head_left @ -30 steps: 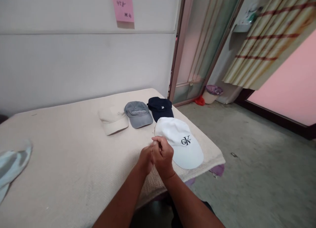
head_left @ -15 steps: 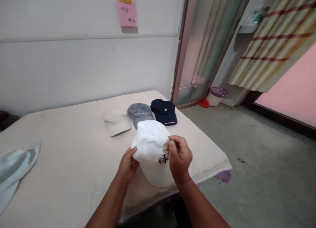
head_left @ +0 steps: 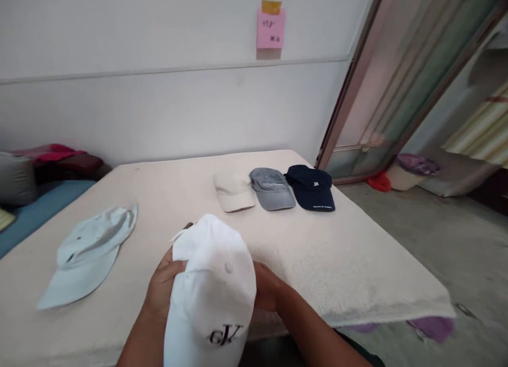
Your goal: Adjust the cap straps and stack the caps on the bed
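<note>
Close to me, above the table's front edge, is a white baseball cap (head_left: 216, 293) with dark letters on its front. My left hand (head_left: 162, 285) grips it at the left side, thumb on the outside of the fabric. My right hand (head_left: 266, 287) is at the cap's right side, its fingers hidden behind or inside the crown. Farther back lie a beige cap (head_left: 234, 191), a grey cap (head_left: 272, 189) and a navy cap (head_left: 311, 188) in a row. A pale blue-white cap (head_left: 89, 253) rests on the left part of the table.
A cream cloth covers the table (head_left: 174, 189), which stands against a white wall. A pink note (head_left: 271, 30) is taped there. Cushions and folded fabric (head_left: 63, 163) sit at far left. Right of the table are a sliding door (head_left: 381, 86) and a lined bin (head_left: 413, 171).
My view has turned left, bringing the pale cap fully into sight. The white cap has come closer and been tilted. My right hand has moved from its front to behind its right side.
</note>
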{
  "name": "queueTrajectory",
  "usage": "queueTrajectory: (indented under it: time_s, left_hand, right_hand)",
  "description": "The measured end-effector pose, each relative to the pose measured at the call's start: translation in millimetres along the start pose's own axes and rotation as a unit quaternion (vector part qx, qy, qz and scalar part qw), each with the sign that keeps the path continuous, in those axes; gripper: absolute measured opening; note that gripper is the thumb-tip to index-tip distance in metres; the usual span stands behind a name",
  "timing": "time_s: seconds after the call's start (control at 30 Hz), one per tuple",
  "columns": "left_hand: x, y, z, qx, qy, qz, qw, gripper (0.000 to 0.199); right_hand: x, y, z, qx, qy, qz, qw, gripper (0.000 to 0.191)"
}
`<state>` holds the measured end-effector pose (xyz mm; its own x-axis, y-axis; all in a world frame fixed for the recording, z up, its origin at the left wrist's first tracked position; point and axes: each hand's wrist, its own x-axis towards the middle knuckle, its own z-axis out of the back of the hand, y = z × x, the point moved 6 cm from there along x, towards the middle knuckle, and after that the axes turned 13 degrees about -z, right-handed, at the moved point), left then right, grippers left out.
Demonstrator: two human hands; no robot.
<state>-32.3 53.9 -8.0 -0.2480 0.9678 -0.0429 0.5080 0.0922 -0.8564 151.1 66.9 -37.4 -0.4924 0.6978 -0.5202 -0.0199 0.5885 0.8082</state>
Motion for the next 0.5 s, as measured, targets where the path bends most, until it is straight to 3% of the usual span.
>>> queueTrajectory:
  time_s: [0.1,0.23,0.37,0.5]
  left_hand:
    - [5,2,17.6,0.027,-0.001,0.022,0.999,0.072]
    - [4,15,31.7,0.128,-0.019,0.051,0.99,0.048]
    - [-1,20,14.2,0.16,0.02,0.037,0.986,0.017]
    - [-6,27,-8.3,0.165,0.104,0.056,0.979,0.024]
  right_hand:
    - [13,-6,-10,0.003,0.039,-0.031,0.999,0.02]
    - [34,-5,-2,0.071,0.05,-0.053,0.995,0.034]
    - [40,4,-7,0.079,0.092,-0.014,0.993,0.03]
    - [43,9,-2,0.05,0.034,0.001,0.998,0.017]
